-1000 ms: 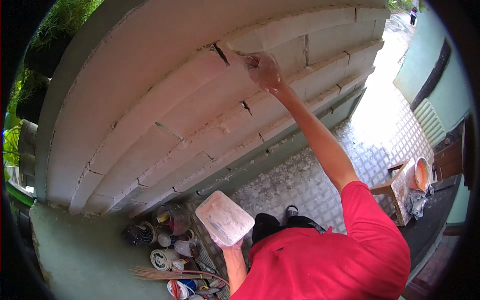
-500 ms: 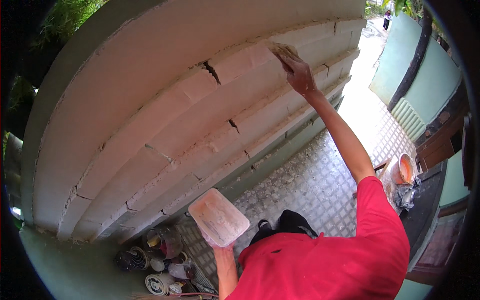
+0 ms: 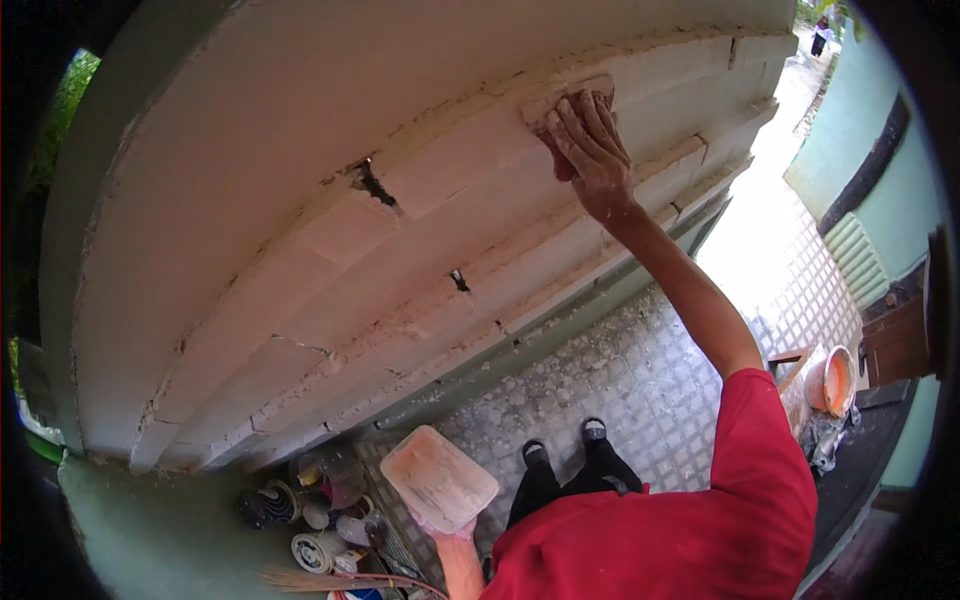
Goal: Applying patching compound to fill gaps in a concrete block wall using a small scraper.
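My left hand [image 3: 445, 522] holds a rectangular plastic tub [image 3: 440, 478] from below, near my body. The tub is tilted, its inside smeared with pale paste; most of these fingers are hidden under it. High on the stepped, pale wall [image 3: 450, 185], my right hand [image 3: 592, 160] presses a flat putty spreader [image 3: 556, 110] against a ledge, fingers laid along its back. The spreader is coated in pale paste, with a reddish part showing below the fingers. Left of that hand, a dark gap [image 3: 376, 185] breaks the ledge.
Buckets and pots [image 3: 318, 550] crowd the wall's foot at lower left, beside a straw broom [image 3: 310, 580]. Tiled floor [image 3: 640, 370] spattered with white runs under my feet. At right stands a bucket [image 3: 832, 380] with orange inside. A distant person [image 3: 821, 36] is at top right.
My right hand has turned so that its back faces me and the spreader lies flatter on the ledge. The view has shifted, bringing both feet into sight. The tub stays in my left hand.
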`<state>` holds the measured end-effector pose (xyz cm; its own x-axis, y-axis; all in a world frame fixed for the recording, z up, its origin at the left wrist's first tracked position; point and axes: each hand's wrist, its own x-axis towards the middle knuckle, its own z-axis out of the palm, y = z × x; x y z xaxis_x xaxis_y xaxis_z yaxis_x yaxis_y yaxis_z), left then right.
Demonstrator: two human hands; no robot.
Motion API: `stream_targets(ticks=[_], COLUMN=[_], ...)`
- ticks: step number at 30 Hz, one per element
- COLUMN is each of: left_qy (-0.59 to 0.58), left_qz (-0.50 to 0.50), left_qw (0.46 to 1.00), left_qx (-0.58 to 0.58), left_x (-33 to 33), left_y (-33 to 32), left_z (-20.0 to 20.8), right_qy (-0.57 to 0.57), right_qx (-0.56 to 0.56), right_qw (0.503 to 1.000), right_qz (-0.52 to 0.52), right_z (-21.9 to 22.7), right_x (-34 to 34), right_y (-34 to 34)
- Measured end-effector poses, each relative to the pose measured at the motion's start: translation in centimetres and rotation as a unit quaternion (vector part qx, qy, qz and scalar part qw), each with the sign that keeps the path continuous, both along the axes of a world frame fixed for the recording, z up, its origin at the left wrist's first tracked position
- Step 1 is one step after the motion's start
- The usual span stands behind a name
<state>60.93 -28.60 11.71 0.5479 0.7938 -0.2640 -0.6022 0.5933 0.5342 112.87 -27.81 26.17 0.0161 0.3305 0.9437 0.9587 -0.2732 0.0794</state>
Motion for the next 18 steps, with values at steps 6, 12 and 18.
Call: stream_targets(ticks=[6, 12, 18], left_qy=[-0.016, -0.12, -0.092], left_qz=[0.012, 0.014, 0.027], left_qw=[1.0, 0.99, 0.994], left_qx=[-0.006, -0.068, -0.055], left_x=[4.2, 6.8, 6.3], left_y=[-1.3, -2.0, -3.1], left_z=[0.7, 1.3, 0.5], right_qy=[0.045, 0.098, 0.448], right_qx=[-0.066, -0.126, -0.017], right_qw=[0.997, 0.987, 0.894], right_qz=[-0.001, 0.004, 0.0], right_z=[0.3, -0.9, 3.8], right_x=[-1.7, -2.8, -4.1], right_y=[-1.2, -4.1, -7.4])
